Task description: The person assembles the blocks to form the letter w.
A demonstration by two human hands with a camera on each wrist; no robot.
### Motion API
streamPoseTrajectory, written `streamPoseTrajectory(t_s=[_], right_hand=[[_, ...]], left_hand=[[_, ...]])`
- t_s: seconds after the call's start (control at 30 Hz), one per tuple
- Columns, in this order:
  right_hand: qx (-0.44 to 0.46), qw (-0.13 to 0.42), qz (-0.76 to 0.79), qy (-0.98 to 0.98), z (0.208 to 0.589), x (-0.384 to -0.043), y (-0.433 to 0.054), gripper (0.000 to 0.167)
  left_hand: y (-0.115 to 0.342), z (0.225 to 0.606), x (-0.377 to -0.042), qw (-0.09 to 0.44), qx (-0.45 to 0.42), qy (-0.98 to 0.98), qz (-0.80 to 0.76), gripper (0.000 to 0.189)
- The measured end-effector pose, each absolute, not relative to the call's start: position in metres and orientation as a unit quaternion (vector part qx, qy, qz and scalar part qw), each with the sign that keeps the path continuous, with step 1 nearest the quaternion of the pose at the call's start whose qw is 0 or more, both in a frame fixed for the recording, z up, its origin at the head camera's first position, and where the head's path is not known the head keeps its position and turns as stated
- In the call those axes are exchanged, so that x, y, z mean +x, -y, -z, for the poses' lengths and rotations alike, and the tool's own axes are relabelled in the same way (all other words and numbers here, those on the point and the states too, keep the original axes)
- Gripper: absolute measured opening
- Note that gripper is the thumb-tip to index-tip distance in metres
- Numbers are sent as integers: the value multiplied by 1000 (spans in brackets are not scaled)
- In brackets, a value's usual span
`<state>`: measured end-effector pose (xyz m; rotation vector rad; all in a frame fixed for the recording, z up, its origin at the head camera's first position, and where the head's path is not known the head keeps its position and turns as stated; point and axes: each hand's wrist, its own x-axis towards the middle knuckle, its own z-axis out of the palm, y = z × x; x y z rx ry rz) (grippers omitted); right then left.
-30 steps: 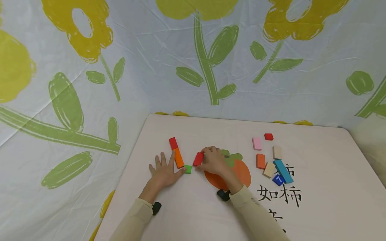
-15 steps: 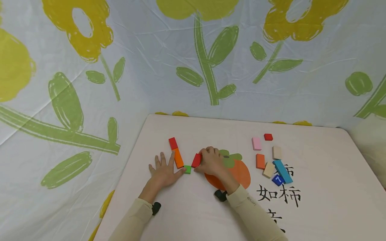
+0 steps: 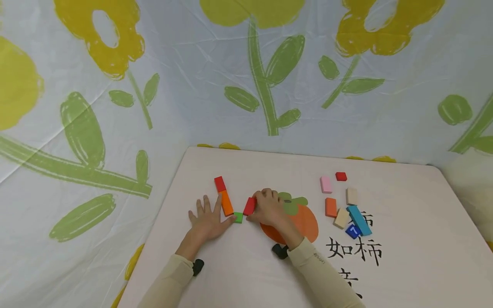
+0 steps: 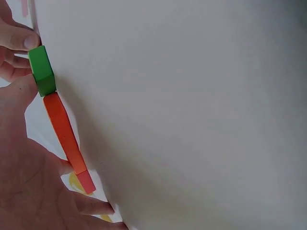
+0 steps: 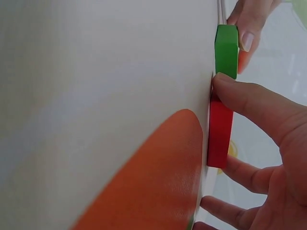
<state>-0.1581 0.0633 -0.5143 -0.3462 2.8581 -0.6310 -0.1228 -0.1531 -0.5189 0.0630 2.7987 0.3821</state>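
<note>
Broadly, a flowered cloth [image 3: 208,72] rises behind the pale worktop [image 3: 227,278] and down its left side, bounding the back and left edges, while the near edge lies out of view. Two beige sleeves [image 3: 321,276] reach in from that near side, with a wide stretch of worktop between them. A printed persimmon [image 3: 306,222] shows partly under the right forearm. The left hand [image 3: 208,223] lies low with fingers well spread, its thumb touching the green block's near side and its index fingertip at the orange bar; it sits well in from the left edge. The right hand [image 3: 269,208] is curled, pinching a red block between thumb and fingers just right of the green one. Over on the right, well apart from both hands, a blue bar [image 3: 359,220] lies slantwise across printed characters. The orange bar [image 3: 227,203] runs away from the left thumb, its near end right by the green block. Beyond the right forearm sit an orange-red block [image 3: 331,207] and a pink block [image 3: 325,185]. The held red block [image 3: 250,206] tilts toward the green; the right thumb hides whether they touch. A red end block [image 3: 220,184] caps the orange bar's far end, set in from the back edge. Smallest is the green block [image 3: 238,217], between the two thumbs.
</note>
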Motion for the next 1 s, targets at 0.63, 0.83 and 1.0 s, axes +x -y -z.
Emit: streamPoseTrajectory(t_s=[0.63, 0.83, 1.0], right_hand=[[-114, 97, 204, -968, 513, -158, -64, 63], [-116, 96, 209, -966, 512, -158, -65, 63], [-114, 96, 210, -966, 512, -158, -65, 64]], left_hand=[[153, 519, -124, 149, 30, -981, -120, 97], [152, 518, -124, 146, 31, -981, -121, 97], [154, 519, -123, 144, 33, -980, -132, 96]])
